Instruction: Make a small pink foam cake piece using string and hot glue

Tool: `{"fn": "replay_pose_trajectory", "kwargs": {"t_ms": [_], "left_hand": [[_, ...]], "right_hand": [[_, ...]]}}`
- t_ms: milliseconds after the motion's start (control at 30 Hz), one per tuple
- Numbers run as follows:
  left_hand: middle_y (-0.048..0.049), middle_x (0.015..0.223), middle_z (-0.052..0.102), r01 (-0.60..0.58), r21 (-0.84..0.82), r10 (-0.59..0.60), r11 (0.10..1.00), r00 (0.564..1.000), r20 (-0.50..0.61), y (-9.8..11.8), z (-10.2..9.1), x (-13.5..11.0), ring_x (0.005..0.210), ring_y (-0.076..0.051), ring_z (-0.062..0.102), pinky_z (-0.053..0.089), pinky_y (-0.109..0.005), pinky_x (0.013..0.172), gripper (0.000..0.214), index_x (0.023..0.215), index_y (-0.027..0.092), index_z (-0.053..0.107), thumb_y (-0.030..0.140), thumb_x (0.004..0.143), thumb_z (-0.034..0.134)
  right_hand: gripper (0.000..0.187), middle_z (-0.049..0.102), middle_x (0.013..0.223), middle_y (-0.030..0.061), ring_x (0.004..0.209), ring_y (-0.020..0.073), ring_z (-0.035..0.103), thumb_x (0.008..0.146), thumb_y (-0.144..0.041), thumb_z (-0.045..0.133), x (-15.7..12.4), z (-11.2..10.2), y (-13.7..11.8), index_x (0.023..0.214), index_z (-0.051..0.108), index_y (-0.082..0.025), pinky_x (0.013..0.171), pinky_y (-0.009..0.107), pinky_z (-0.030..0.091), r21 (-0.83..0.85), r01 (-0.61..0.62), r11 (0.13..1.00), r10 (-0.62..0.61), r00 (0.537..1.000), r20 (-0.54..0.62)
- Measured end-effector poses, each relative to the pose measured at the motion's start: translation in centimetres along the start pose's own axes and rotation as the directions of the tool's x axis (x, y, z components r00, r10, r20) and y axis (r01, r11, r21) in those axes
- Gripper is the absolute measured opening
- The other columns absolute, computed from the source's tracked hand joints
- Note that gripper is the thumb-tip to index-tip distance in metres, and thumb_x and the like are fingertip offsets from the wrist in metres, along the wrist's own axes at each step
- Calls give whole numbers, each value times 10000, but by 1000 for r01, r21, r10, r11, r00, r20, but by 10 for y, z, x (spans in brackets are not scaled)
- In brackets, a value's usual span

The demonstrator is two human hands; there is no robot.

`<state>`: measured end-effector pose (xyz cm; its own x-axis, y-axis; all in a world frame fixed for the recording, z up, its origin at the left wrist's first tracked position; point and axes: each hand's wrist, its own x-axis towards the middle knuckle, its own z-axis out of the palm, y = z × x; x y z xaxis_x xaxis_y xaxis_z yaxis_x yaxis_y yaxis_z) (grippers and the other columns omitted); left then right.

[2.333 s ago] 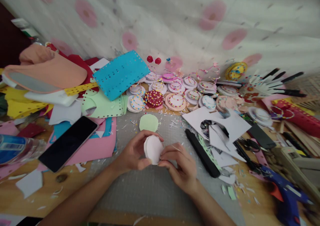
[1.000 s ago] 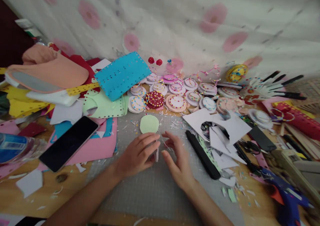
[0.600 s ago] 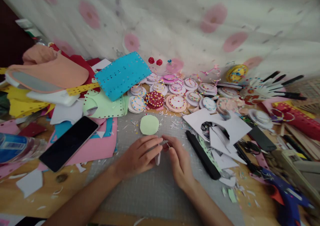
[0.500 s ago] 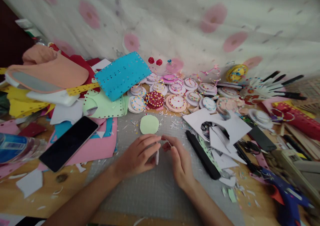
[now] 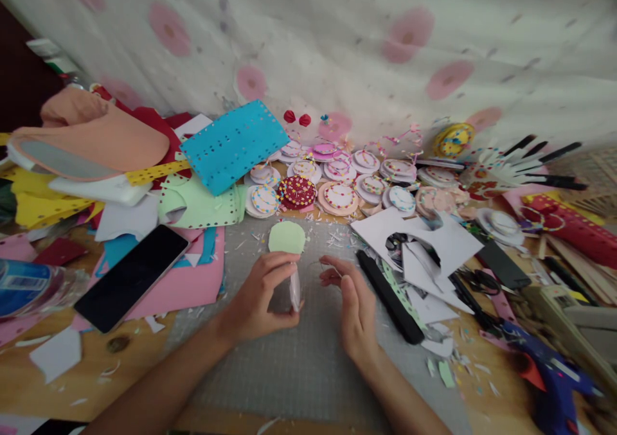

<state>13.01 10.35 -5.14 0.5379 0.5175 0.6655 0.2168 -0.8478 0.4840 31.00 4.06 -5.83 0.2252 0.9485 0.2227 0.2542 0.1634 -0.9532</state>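
My left hand pinches a white paper disc between thumb and fingertips, with the disc standing nearly on edge. To its right, my right hand is curled, thumb close to the fingers, with a thin pale strip showing at its fingertips; what it is stays too small and blurred to tell. Just beyond my left fingers lies a pale green paper disc on the grey cutting mat. A gap separates the two hands.
Small decorated paper hats crowd the back. On the left are a phone, a bottle and a blue sheet. On the right lie a black bar-shaped tool, white paper offcuts and a blue glue gun.
My hands have drawn apart, the left going slightly left and the right slightly right. The white disc now shows more of its length below my left fingertips.
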Motion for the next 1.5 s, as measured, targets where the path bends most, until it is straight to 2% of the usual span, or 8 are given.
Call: {"fn": "replay_pose_trajectory", "kwargs": {"t_ms": [100, 367, 533, 633, 733, 1033, 1200, 1500], "left_hand": [[-163, 1232, 536, 15, 1, -15, 1000, 1000, -5, 0, 0, 0, 1155, -266, 536, 484, -457, 948, 704, 1328, 168, 367, 101, 715, 707], [-164, 1263, 527, 31, -24, -28, 999, 994, 105, -1, 2, 1, 1201, -258, 519, 477, -469, 975, 650, 1335, 179, 366, 79, 761, 655], [-152, 1287, 519, 203, -165, -185, 965, 975, 120, -1, 3, -4, 1222, -284, 510, 436, -481, 1025, 715, 1331, 208, 369, 106, 701, 692], [-141, 1293, 526, 348, -310, -296, 885, 934, 202, 2, 1, -5, 1214, -293, 526, 438, -460, 1029, 741, 1332, 230, 392, 124, 670, 707], [-151, 1302, 538, 466, -492, -378, 735, 884, 273, 1, 0, -5, 1203, -297, 549, 459, -447, 1010, 689, 1312, 231, 421, 146, 688, 700], [-169, 1266, 621, 530, -770, -530, 355, 793, 301, -14, 0, 0, 1084, -309, 631, 527, -393, 822, 630, 1270, 223, 529, 468, 730, 740], [-150, 1235, 645, 572, -770, -564, 284, 749, 348, -13, -2, 0, 1036, -306, 638, 519, -388, 805, 607, 1259, 219, 582, 469, 726, 729], [-136, 1186, 675, 589, -763, -604, 268, 720, 343, -15, -1, 3, 1020, -305, 634, 507, -384, 788, 547, 1212, 196, 615, 454, 734, 678]], "right_hand": [[363, 643, 1009, 64, 826, 186, 598, 1017, -390, 311, 1, 0, 0, 1169, 594, -221, 764, 344, 462, -5, -18, 1000, 18, 999, -28], [364, 575, 1239, 70, 1013, 205, 569, 994, -437, 374, 0, 2, -1, 1292, 498, -267, 879, 366, 458, 4, 0, 1000, -1, 988, 154], [462, 609, 1167, 76, 950, 215, 591, 973, -533, 324, 3, 3, 5, 1258, 555, -253, 852, 388, 483, 215, -190, 958, 166, 978, 122], [377, 657, 997, 59, 840, 193, 610, 946, -490, 438, 7, 2, 5, 1144, 638, -239, 790, 357, 502, 381, -353, 855, 327, 936, 133], [324, 663, 889, 59, 778, 185, 605, 912, -456, 516, 12, 1, 0, 1017, 700, -212, 748, 341, 508, 470, -421, 776, 387, 906, 172], [229, 614, 773, 32, 677, 142, 546, 821, -412, 659, 15, 0, -9, 839, 693, -187, 616, 265, 465, 624, -457, 634, 388, 886, 255], [215, 613, 735, 15, 626, 132, 533, 781, -398, 713, 14, -1, -11, 874, 674, -207, 590, 262, 466, 595, -453, 664, 370, 891, 265], [199, 588, 706, -11, 579, 117, 518, 800, -412, 708, 11, -3, -8, 910, 666, -252, 561, 256, 460, 559, -283, 779, 288, 954, 82]]}}
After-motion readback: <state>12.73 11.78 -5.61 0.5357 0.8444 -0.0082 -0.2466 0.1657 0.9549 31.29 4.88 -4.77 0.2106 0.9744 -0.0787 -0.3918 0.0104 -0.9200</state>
